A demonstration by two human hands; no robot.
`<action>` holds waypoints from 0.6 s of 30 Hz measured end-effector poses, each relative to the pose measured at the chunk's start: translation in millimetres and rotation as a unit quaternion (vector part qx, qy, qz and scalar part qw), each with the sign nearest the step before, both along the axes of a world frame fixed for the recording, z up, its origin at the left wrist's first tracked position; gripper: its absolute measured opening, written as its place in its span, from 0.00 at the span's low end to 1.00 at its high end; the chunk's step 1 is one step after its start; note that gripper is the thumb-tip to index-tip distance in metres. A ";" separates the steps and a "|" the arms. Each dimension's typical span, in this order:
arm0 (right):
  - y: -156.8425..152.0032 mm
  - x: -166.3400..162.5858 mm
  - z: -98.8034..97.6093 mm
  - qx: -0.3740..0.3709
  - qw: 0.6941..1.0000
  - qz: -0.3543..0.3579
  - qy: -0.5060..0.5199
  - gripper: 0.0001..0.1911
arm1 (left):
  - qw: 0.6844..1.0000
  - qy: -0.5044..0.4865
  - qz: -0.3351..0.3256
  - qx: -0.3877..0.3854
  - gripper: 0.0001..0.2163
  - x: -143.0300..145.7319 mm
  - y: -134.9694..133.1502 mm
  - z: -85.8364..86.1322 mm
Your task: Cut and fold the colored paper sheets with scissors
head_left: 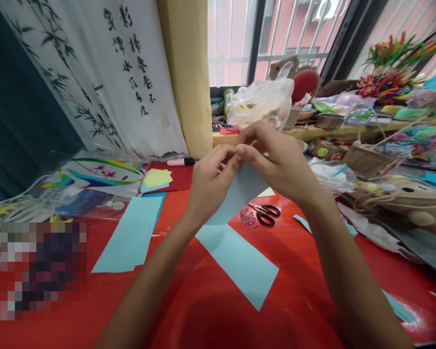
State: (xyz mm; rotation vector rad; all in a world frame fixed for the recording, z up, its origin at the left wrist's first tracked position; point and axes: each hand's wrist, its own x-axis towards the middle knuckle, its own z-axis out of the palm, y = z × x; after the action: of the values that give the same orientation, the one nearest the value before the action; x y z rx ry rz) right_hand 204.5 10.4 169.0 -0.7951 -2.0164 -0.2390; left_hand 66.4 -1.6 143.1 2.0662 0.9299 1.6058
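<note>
One light-blue paper sheet (247, 186) is pinched near its top edge betw. thumb & fingers of both the L hand (212, 177) and the R hand (276, 160), w/ the fingertips of the two brought tog. at the middle. It's held tilted up over the red table (189, 291); below it a light-blue strip (243, 266) is laid flat, & whether sheet & strip are joined as 1 pc. can't be told. Just behind, black-handled scissors (260, 210) are set down beside a small heap of reddish scraps (247, 217). To the L, another light-blue rectangle (125, 237) is laid partly over a darker blue sheet (161, 207). Farther back, yellow paper pcs. (158, 178) & a pink marker w/ black cap (176, 162) are seen by a red sheet (181, 179). At far R a tan plush toy (403, 191) is laid; on the window ledge a clear plastic bag (256, 97) is placed; at back L a bamboo scroll (94, 97) is hung
</note>
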 end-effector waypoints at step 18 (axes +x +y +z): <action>1.9 -12.4 -9.9 0.040 0.996 -0.073 0.038 0.11 | 0.997 -0.009 0.071 -0.033 0.14 -1.0 -10.6 11.5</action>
State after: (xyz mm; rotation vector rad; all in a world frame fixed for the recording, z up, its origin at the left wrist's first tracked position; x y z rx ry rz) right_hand 192.1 12.3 159.1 -0.8885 -1.8675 -0.3664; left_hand 65.4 -12.3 154.7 1.9768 1.1298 1.6369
